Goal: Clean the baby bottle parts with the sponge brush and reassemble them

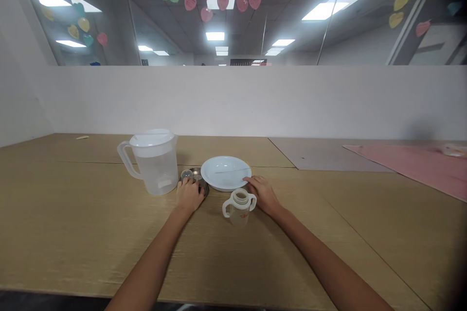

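Observation:
My left hand rests over a small round metal tray, its fingers bent at a small clear round item on it; what the fingertips hold, if anything, is hidden. My right hand reaches the right rim of a white plate, fingers slightly apart and touching the rim. A thin pale stick or straw lies in the plate. In front of the plate stands an open-topped, two-handled cup, upright. A translucent pitcher with a white lid stands left of my left hand.
The wooden table runs to a white wall. A pink cloth lies on a grey mat at the right. A small pale piece lies far left. Above the wall is glass with heart-shaped notes.

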Demonstrator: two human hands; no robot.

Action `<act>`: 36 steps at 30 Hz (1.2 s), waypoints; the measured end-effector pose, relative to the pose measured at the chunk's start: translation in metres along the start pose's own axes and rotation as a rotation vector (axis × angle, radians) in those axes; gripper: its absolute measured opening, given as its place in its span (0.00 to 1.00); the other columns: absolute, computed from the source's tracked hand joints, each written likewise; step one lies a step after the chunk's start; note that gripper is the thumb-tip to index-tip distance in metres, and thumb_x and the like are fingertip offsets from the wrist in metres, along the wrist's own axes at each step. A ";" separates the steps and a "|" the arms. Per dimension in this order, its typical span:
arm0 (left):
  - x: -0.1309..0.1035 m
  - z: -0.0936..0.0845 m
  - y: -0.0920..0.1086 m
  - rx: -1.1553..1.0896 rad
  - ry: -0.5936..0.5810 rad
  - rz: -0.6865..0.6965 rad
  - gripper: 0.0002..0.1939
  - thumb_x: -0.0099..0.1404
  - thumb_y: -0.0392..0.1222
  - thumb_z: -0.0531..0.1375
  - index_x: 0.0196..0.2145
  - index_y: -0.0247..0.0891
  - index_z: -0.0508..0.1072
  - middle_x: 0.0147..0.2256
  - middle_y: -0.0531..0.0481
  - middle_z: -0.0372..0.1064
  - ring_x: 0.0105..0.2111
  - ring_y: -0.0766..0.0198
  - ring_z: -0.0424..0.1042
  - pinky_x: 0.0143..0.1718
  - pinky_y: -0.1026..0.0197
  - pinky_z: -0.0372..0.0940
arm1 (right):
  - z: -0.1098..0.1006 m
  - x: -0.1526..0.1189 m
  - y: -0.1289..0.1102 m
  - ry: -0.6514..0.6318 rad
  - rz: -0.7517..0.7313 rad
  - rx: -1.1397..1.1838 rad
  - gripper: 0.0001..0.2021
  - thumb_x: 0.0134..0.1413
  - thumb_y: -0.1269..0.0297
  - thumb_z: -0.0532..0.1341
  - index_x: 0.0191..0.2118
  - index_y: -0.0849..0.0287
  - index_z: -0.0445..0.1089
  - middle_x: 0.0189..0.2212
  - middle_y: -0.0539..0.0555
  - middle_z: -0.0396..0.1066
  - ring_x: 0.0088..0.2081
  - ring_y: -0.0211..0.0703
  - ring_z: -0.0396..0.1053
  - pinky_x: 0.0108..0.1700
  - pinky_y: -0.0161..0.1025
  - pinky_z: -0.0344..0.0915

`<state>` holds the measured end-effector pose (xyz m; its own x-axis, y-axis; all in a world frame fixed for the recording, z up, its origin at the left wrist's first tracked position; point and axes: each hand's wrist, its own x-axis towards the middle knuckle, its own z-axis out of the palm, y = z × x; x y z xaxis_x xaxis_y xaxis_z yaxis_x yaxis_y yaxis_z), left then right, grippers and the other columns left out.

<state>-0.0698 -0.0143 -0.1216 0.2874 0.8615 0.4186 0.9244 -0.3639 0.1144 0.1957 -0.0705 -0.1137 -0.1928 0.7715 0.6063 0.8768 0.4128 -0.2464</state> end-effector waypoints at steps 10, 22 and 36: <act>-0.001 -0.004 0.002 0.005 -0.007 -0.032 0.18 0.63 0.47 0.50 0.31 0.36 0.76 0.37 0.38 0.73 0.46 0.47 0.62 0.44 0.47 0.54 | -0.007 -0.002 -0.004 0.041 0.066 0.081 0.18 0.49 0.75 0.48 0.36 0.58 0.74 0.29 0.55 0.71 0.36 0.44 0.65 0.41 0.39 0.62; 0.002 -0.021 0.000 -0.051 0.188 -0.096 0.13 0.62 0.37 0.51 0.36 0.38 0.75 0.37 0.43 0.73 0.40 0.53 0.68 0.38 0.55 0.58 | -0.007 -0.007 -0.006 0.167 0.263 0.237 0.17 0.52 0.65 0.48 0.42 0.59 0.71 0.32 0.54 0.72 0.33 0.43 0.67 0.39 0.38 0.64; 0.000 -0.037 0.013 -0.534 0.500 0.128 0.11 0.66 0.40 0.50 0.39 0.37 0.71 0.40 0.46 0.69 0.43 0.59 0.69 0.46 0.59 0.62 | 0.004 0.000 0.016 0.114 0.329 0.244 0.22 0.60 0.53 0.46 0.51 0.59 0.67 0.49 0.58 0.70 0.49 0.47 0.67 0.51 0.46 0.63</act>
<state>-0.0675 -0.0323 -0.0868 0.1178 0.5832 0.8038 0.6067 -0.6831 0.4067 0.2084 -0.0617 -0.1202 0.1419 0.8282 0.5421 0.7508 0.2669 -0.6042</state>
